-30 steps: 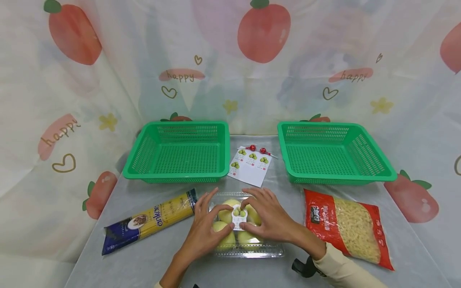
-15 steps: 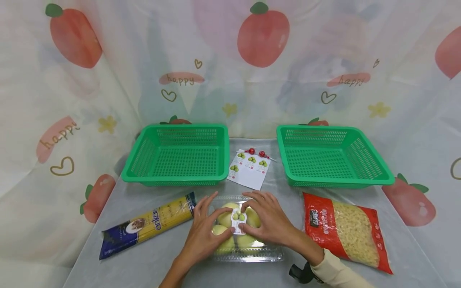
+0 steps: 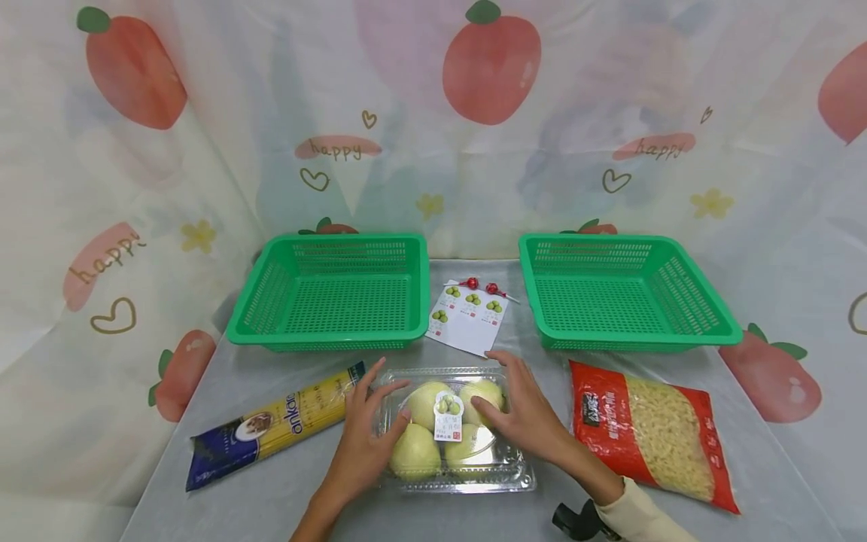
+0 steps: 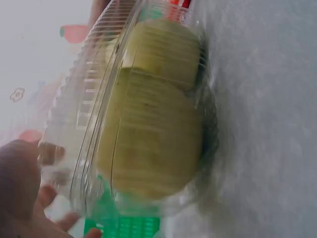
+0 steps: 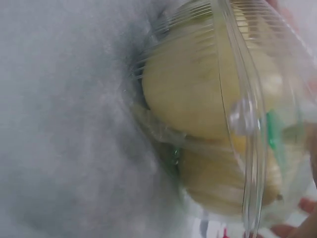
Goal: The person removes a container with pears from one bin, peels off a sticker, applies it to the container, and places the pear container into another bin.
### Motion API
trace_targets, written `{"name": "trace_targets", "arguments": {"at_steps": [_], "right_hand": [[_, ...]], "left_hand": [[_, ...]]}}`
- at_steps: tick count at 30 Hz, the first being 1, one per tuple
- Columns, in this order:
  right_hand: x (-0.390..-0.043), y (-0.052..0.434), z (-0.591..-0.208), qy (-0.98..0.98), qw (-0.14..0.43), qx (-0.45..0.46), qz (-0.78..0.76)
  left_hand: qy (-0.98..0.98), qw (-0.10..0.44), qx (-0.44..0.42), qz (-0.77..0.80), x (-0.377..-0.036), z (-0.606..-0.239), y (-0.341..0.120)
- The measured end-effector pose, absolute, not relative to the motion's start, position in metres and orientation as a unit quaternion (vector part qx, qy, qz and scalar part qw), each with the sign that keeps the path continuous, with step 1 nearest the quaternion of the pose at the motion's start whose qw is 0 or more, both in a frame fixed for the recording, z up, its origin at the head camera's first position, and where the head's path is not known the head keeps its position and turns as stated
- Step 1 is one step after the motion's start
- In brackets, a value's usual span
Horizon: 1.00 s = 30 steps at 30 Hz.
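Note:
A clear plastic clamshell box (image 3: pixel 515 476) with several yellow-green pears (image 3: pixel 415 453) inside lies closed in the middle of the table. On its lid sits a white sticker (image 3: pixel 448 429) with a picture of green fruit and small print. My left hand (image 3: pixel 362 436) is at the box's left side, fingers spread and thumb over the lid's left part. On the opposite side my right hand (image 3: pixel 531 418) has its fingers loosely bent, thumb over the lid. Neither hand grips anything. Both wrist views show the box from its sides, slightly blurred; whether the fingertips touch it I cannot tell.
Two green baskets, left (image 3: pixel 339 335) and right (image 3: pixel 643 339), stand at the back. Between them lie a sticker sheet (image 3: pixel 467 331) and two red lollipops (image 3: pixel 473 283). A spaghetti pack (image 3: pixel 274 425) lies left, a red pasta bag (image 3: pixel 650 433) right.
Both hands have moved apart from the sticker at the lid's centre, the left hand to the left and the right hand to the right. The sticker stays flat on the lid, now uncovered.

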State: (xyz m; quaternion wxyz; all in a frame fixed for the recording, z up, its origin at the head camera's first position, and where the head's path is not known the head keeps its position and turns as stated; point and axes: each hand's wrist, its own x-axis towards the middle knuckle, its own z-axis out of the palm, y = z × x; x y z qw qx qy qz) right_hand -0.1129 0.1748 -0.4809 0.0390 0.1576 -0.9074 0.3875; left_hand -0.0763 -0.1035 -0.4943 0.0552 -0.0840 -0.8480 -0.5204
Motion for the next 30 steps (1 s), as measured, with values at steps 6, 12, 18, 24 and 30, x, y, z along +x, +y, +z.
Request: {"name": "trace_targets", "arguments": {"at_steps": [6,12,18,24,30], "right_hand": [[-0.105,0.192,-0.485,-0.889,-0.062,0.050,0.450],[-0.102,0.199,-0.490,-0.876,-0.101,0.022,0.472],[-0.101,0.200,-0.492,-0.873,-0.101,0.015,0.478],[-0.098,0.201,-0.492,-0.865,-0.107,0.011,0.490],[-0.093,0.198,-0.494,-0.831,-0.107,0.009,0.546]], "left_hand": [[-0.816,-0.021,0.002,-0.577,-0.066,-0.496,-0.114],[-0.787,-0.097,0.071,-0.606,-0.062,-0.497,-0.116],[-0.755,-0.116,0.087,-0.639,-0.066,-0.497,-0.116],[-0.748,-0.110,0.090,-0.648,-0.065,-0.496,-0.115],[-0.743,-0.105,0.093,-0.654,-0.067,-0.498,-0.112]]}}
